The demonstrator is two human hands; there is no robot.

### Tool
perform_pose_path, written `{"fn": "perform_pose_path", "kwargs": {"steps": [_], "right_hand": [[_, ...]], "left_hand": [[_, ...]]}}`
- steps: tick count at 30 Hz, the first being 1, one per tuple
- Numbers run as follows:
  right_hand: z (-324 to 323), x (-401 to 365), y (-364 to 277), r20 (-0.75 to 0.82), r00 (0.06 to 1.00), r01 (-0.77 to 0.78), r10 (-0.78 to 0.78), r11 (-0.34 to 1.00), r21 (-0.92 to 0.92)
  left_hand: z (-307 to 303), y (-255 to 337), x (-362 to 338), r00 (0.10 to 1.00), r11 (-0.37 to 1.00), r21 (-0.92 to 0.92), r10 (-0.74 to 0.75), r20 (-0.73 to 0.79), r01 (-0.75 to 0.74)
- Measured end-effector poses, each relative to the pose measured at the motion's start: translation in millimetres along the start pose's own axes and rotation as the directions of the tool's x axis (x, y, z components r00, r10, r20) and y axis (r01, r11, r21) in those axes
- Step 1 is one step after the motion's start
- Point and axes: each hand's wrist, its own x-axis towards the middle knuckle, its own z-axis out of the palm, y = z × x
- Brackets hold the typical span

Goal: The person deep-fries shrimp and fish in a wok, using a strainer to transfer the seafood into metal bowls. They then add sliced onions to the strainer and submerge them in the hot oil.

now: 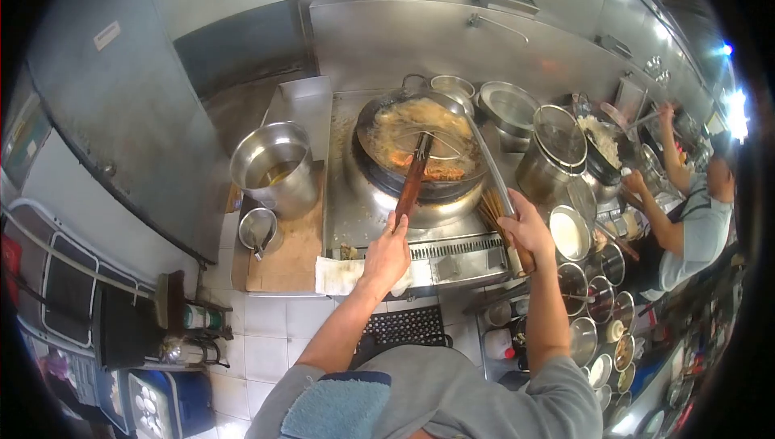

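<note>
The one view looks from the wearer's head, forward and steeply down, past the grey shirt [452,390] at 6 o'clock. The wok [387,128] sits close, just off centre toward 1 o'clock, near enough for both forearms to stretch toward it. The lens is very wide: straight edges bow and a dark curved border rims the picture. The steel backsplash [363,43] stands farther off at 12 o'clock, the grey door [105,76] at 10, the co-worker [702,221] at 3, well beyond the wok.
</note>
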Motion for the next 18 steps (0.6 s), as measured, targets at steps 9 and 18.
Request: {"fn": "perform_pose_path", "kwargs": {"steps": [9, 18], "right_hand": [[-1, -47, 31, -0.073, 0.997, -0.025, 0.032, 0.995, 0.095], [-95, -148, -42, 0.138, 0.949, -0.240, 0.284, 0.932, -0.273]], "left_hand": [[-1, -13, 1, 0.999, 0.998, -0.059, 0.006, 0.032, -0.005], [-46, -49, 32, 1.000, 0.966, -0.257, 0.002, -0.023, -0.008]]}}
